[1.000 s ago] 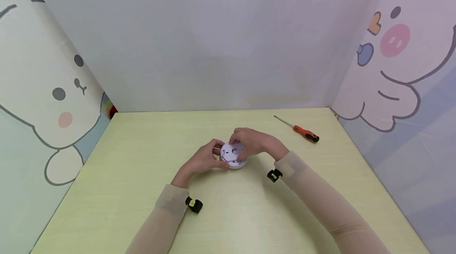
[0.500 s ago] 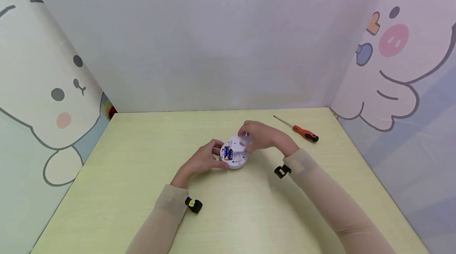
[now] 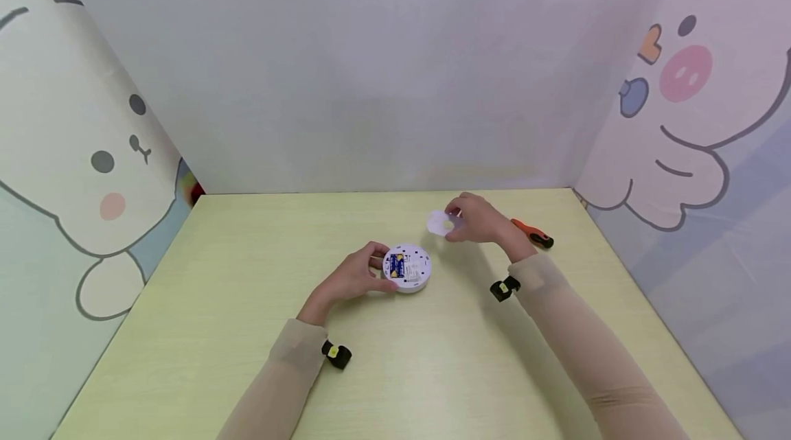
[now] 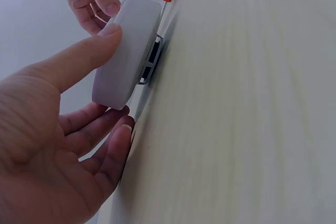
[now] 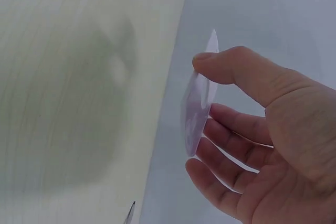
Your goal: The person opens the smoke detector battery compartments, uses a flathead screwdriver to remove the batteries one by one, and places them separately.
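My left hand [image 3: 353, 276] holds a round white smoke detector [image 3: 417, 279] by its left side, low over the table. Its back faces up, showing blue batteries [image 3: 397, 266] and a printed label. In the left wrist view the thumb lies on the edge of the detector [image 4: 126, 51], fingers curled beneath it, and a slotted vent section [image 4: 151, 60] points toward the tabletop. Behind and to the right of it, my right hand [image 3: 483, 220] pinches a thin white mounting plate [image 3: 436, 223] with a hole through it. The right wrist view shows this plate [image 5: 198, 108] between thumb and fingers, above the table.
A screwdriver [image 3: 533, 233] with an orange and black handle lies at the back right, its shaft hidden behind the right hand. The pale wooden table [image 3: 247, 241] ends at a grey backdrop [image 3: 371, 83]. Printed cartoon curtains [image 3: 698, 152] flank both sides.
My right hand has lifted the mounting plate off the detector's back and carried it to the back right, uncovering the batteries. The left hand stays in place.
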{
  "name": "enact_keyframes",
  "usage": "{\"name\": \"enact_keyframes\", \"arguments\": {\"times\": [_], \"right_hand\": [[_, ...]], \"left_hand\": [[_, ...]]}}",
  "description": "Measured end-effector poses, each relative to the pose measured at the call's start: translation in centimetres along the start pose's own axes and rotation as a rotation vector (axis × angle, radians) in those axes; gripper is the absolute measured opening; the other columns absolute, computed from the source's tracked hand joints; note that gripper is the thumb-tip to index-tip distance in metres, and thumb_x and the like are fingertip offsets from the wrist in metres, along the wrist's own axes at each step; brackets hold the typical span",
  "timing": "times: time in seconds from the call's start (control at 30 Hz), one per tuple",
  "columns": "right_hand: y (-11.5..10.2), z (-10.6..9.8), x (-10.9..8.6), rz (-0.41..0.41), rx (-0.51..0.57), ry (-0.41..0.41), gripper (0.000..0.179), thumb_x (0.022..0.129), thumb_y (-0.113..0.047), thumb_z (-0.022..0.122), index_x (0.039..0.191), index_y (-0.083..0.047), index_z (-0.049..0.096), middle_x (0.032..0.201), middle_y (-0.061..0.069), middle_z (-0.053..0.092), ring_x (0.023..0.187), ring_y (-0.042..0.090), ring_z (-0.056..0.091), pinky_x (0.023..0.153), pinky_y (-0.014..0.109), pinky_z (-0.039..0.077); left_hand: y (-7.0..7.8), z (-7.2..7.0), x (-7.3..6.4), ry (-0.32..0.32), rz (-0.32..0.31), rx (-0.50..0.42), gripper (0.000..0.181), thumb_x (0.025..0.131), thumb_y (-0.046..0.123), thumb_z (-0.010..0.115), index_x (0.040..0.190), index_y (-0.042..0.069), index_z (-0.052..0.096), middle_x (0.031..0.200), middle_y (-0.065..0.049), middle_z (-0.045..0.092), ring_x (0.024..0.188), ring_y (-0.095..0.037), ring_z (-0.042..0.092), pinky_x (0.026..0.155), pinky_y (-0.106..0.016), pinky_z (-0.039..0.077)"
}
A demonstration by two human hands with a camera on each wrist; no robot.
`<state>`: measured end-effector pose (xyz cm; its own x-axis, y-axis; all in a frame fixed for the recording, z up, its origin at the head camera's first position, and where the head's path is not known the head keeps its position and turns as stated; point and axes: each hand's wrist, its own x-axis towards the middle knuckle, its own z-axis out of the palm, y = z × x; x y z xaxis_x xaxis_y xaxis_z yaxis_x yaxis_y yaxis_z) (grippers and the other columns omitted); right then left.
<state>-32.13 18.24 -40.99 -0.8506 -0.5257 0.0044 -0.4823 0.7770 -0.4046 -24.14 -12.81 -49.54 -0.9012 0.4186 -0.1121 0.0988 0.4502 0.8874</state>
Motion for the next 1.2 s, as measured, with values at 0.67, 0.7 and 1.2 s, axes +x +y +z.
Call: {"name": "enact_keyframes", "arguments": {"times": [0.67, 0.7, 1.2], "right_hand": [[4.6, 2.4, 0.6, 0.293, -0.059, 0.011, 0.059, 0.088, -0.026, 0.083, 0.13, 0.013, 0.066, 0.124, 0.028, 0.065, 0.106, 0.036, 0.06, 0.095, 0.048, 0.053], [4.7, 2.4, 0.6, 0.295, -0.066, 0.007, 0.058, 0.088, -0.026, 0.082, 0.129, 0.013, 0.066, 0.124, 0.028, 0.065, 0.106, 0.036, 0.06, 0.096, 0.048, 0.053], [5.8, 2.9, 0.4, 0.33, -0.036, -0.022, 0.057, 0.091, -0.026, 0.078, 0.131, 0.013, 0.066, 0.13, 0.029, 0.066, 0.113, 0.039, 0.062, 0.101, 0.052, 0.052]], "left_hand": [[0.2, 0.2, -0.1, 0.005, 0.003, -0.004, 0.077, 0.083, 0.026, 0.094, 0.146, 0.013, 0.052, 0.131, -0.005, 0.066, 0.118, -0.021, 0.063, 0.101, -0.043, 0.055], [0.1, 0.2, -0.1, 0.006, 0.003, -0.003, 0.077, 0.083, 0.026, 0.095, 0.146, 0.013, 0.052, 0.131, -0.005, 0.066, 0.118, -0.021, 0.063, 0.101, -0.042, 0.055], [0.1, 0.1, -0.1, 0.003, -0.009, -0.004, 0.077, 0.083, 0.028, 0.094, 0.146, 0.014, 0.052, 0.131, -0.004, 0.066, 0.119, -0.021, 0.063, 0.101, -0.041, 0.055]]}}
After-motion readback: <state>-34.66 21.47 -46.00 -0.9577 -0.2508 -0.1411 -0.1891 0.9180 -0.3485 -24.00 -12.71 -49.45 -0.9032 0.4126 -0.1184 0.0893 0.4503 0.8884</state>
